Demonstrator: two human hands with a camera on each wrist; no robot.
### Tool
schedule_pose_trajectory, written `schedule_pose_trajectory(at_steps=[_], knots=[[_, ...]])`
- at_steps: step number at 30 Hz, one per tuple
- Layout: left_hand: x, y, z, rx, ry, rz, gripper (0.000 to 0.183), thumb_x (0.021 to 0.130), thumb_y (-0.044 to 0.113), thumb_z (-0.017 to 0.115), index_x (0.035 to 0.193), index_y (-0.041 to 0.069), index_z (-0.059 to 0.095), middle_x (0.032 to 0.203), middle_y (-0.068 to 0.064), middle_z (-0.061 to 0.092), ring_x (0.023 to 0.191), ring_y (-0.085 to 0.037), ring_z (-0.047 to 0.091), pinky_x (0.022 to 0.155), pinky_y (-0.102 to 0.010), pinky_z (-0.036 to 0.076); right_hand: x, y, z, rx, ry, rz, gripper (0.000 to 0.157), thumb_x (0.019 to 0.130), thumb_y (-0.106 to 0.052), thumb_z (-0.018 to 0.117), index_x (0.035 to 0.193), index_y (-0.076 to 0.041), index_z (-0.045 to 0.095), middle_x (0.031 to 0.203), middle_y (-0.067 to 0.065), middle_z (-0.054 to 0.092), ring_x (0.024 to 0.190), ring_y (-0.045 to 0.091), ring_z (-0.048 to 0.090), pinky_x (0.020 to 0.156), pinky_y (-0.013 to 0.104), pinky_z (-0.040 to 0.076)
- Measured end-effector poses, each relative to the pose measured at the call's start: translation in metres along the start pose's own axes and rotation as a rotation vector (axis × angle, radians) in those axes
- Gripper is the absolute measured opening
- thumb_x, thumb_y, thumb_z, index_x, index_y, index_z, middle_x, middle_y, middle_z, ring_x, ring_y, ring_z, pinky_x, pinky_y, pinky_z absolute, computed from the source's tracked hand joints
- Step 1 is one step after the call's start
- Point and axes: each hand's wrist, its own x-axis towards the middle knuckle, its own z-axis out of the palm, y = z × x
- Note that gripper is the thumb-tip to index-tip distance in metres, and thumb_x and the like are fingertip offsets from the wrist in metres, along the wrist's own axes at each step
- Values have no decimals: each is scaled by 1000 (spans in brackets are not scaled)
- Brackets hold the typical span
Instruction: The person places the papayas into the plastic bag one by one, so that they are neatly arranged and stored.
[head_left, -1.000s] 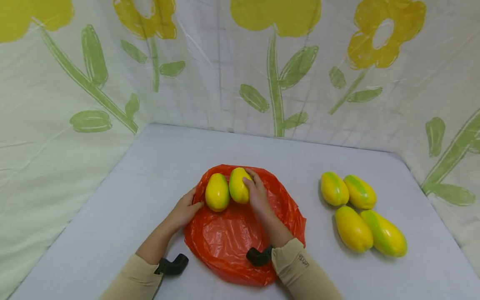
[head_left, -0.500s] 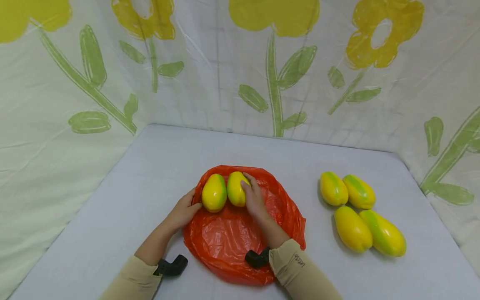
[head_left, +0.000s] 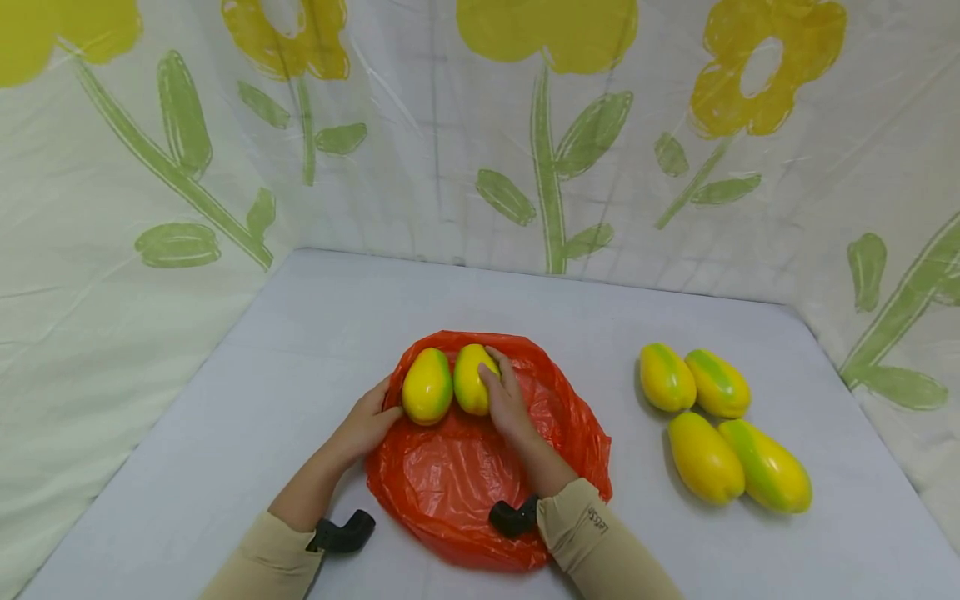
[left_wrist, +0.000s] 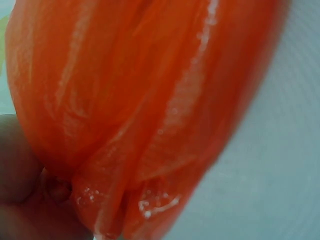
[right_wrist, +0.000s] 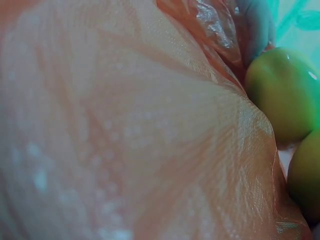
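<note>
A red plastic bag [head_left: 465, 475] lies spread open on the table, its rim rolled into a rough ring. My left hand [head_left: 373, 421] grips the bag's left rim, thumb inside and fingers behind the film; the left wrist view shows the red film [left_wrist: 125, 100] bunched by the thumb. Inside the bag at the far left sits one yellow-green papaya [head_left: 427, 387]. Right beside it is a second papaya [head_left: 471, 381], which my right hand [head_left: 507, 400] holds from its right side. In the right wrist view, film [right_wrist: 140, 125] covers most of the picture, with both papayas at the right edge.
Several more yellow-green papayas [head_left: 705, 458] lie in a close cluster on the right of the white table [head_left: 225, 433]. A flower-printed curtain [head_left: 420, 150] hangs behind the table's far edge and along its sides.
The right hand has brought its papaya slightly down and left in the bag. The left papaya has shifted a little left. The left hand stays at the rim.
</note>
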Motion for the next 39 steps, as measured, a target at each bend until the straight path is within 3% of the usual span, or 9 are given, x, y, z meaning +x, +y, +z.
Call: schedule_pose_trajectory(at_steps=[11, 26, 39], knots=[[0, 0, 0, 3, 0, -10, 59, 92, 7, 39, 148, 4, 20, 150, -19, 29, 138, -35, 30, 109, -52, 29, 0, 2, 0, -25, -14, -7, 47, 96, -36, 41, 142, -29, 31, 134, 5, 42, 113, 26, 45, 98, 44, 44], [1, 0, 0, 3, 1, -15, 59, 92, 5, 38, 148, 4, 20, 150, -18, 29, 137, -36, 30, 109, -52, 30, -3, 5, -1, -66, -41, -93, 49, 96, -37, 42, 142, -23, 30, 131, 9, 43, 111, 27, 45, 95, 44, 46], [0, 1, -1, -4, 0, -22, 60, 92, 6, 39, 148, 4, 20, 151, -19, 28, 138, -36, 28, 109, -53, 29, -7, 2, -3, -48, -10, -108, 50, 95, -35, 47, 141, -20, 36, 139, 7, 41, 119, 28, 43, 103, 48, 41]])
